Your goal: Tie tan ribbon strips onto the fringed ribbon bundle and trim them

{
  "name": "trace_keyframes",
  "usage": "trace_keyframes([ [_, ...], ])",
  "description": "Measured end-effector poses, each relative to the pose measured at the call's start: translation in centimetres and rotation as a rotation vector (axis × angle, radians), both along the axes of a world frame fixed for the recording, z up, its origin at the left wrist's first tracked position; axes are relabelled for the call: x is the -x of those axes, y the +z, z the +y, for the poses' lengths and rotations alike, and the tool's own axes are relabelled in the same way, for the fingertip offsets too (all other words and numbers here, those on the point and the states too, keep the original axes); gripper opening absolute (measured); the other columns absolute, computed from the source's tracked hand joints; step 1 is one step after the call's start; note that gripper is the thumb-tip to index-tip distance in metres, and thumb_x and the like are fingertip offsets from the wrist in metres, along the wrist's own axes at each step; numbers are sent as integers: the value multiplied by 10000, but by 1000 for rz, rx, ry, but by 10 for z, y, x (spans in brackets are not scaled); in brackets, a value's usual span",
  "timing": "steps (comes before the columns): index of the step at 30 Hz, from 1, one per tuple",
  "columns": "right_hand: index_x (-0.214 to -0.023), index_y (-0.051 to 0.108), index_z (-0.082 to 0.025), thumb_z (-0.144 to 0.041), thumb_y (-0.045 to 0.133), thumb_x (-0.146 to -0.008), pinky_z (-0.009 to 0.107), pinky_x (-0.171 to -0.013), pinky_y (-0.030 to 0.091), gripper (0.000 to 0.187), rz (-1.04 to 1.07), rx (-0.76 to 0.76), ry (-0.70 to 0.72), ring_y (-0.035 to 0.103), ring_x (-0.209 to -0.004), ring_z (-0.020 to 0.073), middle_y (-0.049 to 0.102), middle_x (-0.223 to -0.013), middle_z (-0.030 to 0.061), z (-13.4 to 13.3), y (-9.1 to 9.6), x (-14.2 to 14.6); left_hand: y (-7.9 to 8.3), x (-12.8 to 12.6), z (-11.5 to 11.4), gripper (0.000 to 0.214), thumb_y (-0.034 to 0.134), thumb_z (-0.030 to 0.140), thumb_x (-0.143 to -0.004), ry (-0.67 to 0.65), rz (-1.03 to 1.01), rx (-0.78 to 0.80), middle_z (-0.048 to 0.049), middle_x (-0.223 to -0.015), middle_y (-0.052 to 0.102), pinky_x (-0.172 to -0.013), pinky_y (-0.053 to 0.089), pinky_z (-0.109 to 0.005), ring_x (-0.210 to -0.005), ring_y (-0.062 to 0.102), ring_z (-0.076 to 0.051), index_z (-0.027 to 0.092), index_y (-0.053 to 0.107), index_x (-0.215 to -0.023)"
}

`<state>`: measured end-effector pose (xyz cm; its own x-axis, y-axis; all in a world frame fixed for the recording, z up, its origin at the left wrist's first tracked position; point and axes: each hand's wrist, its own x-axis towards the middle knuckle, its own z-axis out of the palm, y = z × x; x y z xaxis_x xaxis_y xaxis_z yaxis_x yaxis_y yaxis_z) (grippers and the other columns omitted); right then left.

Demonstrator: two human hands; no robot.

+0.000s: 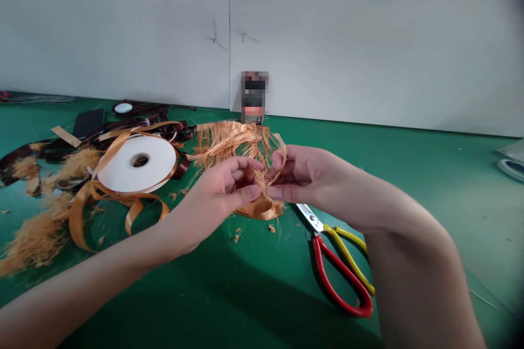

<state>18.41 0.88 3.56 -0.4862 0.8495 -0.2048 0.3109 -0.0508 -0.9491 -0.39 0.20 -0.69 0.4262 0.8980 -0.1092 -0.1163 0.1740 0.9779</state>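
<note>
My left hand [229, 185] pinches a strip of golden-orange ribbon [262, 208] between thumb and fingers. Close against it, my right hand [307, 177] is closed on the same ribbon's frayed edge, and a thin strand loops up over its fingers. Part of the ribbon hangs in a curl below both hands. Just beyond them lies a row of frayed orange ribbon fringe [229, 139]. Scissors [315, 223] with one red and one yellow handle rest on the table under my right wrist, their blade tips hidden by the hand.
A white ribbon spool [123, 166] with loose orange ribbon [77, 223] lies at the left, beside heaps of pulled threads [39, 240] and dark brown ribbon [24, 150]. A pixelated upright object [254, 97] leans on the white wall [368, 38]. The table [409, 158] is green.
</note>
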Motion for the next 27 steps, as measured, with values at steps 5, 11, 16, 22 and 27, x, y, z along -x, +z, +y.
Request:
trace_keyframes([
  [5,-722,499,-218,-147,689,-728,263,-619,472,203,90,32,-54,556,-650,109,589,-687,-44,0,1,2,4,0,-2,181,666,190,-862,25,3,53,23,-881,597,-757,475,-194,-855,565,-95,190,575,-1018],
  [11,-703,577,-239,-269,757,-709,275,-628,500,182,114,-30,-84,600,-638,131,635,-677,-31,-3,11,2,7,-1,-5,273,725,233,-820,98,-9,-1,9,-925,618,-789,489,-233,-908,597,-127,200,569,-1041],
  [16,-799,623,-201,-377,694,-788,339,-735,477,190,-134,-314,-503,619,-782,175,668,-823,34,4,5,-9,5,-2,-2,275,748,241,-805,120,17,2,29,-933,642,-811,492,-207,-904,617,-100,211,602,-1035],
  [22,-849,670,-240,-394,623,-876,310,-835,464,163,-120,-757,-526,623,-966,170,697,-982,10,3,7,-14,5,-2,1,326,760,217,-787,100,58,-23,43,-871,668,-798,502,-195,-870,636,-94,225,616,-1079],
  [27,-806,744,-246,-426,651,-858,297,-802,493,209,-155,-597,-189,640,-985,189,714,-1039,24,-4,14,-8,5,-2,0,337,776,234,-767,61,62,-43,26,-870,698,-823,525,-243,-890,663,-133,222,633,-1072],
])
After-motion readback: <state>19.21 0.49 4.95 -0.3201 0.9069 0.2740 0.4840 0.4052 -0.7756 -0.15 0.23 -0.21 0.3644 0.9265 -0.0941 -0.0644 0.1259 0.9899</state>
